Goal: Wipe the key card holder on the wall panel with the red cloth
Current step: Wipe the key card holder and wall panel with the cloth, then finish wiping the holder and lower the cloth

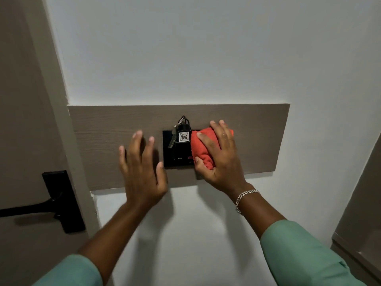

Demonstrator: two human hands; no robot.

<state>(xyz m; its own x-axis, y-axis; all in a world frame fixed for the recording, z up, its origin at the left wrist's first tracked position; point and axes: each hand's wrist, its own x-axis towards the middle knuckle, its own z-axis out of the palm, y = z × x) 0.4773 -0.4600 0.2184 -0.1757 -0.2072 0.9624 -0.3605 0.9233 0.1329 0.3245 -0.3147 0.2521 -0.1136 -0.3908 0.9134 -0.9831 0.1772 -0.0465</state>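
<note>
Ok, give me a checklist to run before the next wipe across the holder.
1. Cloth gripped in right hand: ok.
2. Cloth on the holder: ok, it covers the right edge.
3. Left part of holder wiped: cannot tell.
4. Key tag and keys hang in the wipe path: not ok, likely to snag.
5. Left hand free to steady the keys: ok, open beside the holder, holding nothing.
6. Panel around holder unobstructed: ok.
</note>
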